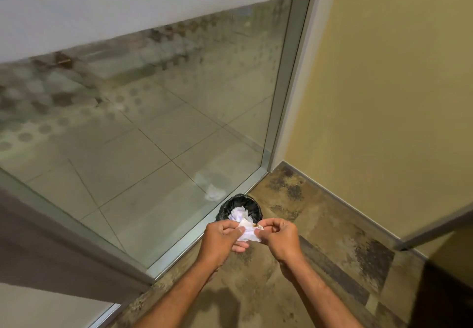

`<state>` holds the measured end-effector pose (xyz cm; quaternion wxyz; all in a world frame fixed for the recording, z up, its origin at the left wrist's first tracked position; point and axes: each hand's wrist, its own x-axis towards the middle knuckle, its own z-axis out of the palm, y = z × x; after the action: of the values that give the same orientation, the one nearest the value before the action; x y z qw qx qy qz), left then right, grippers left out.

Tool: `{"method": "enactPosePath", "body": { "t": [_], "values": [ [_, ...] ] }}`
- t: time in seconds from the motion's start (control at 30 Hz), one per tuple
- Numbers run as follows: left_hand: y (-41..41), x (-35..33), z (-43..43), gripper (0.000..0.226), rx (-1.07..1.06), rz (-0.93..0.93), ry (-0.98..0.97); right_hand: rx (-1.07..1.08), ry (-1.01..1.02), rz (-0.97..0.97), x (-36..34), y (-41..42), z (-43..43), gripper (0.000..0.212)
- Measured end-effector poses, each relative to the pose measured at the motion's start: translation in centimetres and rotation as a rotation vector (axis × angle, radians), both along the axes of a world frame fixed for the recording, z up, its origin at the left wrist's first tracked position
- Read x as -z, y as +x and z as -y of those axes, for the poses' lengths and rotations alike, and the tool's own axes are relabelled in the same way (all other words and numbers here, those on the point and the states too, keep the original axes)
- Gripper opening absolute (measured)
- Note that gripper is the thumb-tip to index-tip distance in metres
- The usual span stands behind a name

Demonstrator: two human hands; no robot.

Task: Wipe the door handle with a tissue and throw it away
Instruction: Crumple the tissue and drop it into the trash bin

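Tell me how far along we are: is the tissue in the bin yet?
Not yet. The tissue looks used, with a brown smudge on it, so the wiping seems done; no door handle is in view. The left hand and right hand both pinch it, in front of the black-lined bin, which already holds white paper. Left: drop it in.

A room corner is seen from above. A large glass panel point(158, 112) in a pale metal frame point(286, 92) fills the view from nine to twelve o'clock, its upper part frosted white, with a dotted pattern below. Pale tiled paving point(122, 164) is seen through it. A yellow wall point(389, 71) stands at two o'clock. Mottled brown floor point(332, 225) spreads from four to six o'clock, edged by a grey skirting point(340, 197).
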<state>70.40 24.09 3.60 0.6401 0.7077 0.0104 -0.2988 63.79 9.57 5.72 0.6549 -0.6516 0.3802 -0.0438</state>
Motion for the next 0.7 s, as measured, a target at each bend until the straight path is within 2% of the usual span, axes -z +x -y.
{"method": "enactPosePath", "body": {
  "t": [0.23,0.47,0.7],
  "values": [
    [6.0,9.3,3.5,0.024,-0.013,-0.001,0.041,-0.054,-0.058,-0.006,9.7,6.7,3.4,0.009],
    [11.5,19.5,6.3,0.015,-0.069,-0.053,0.08,-0.091,-0.07,-0.041,20.0,11.8,6.1,0.011],
    [15.1,30.0,8.2,0.011,-0.076,-0.15,0.047,-0.047,0.018,-0.106,30.1,16.2,8.5,0.011]
  ]
}}
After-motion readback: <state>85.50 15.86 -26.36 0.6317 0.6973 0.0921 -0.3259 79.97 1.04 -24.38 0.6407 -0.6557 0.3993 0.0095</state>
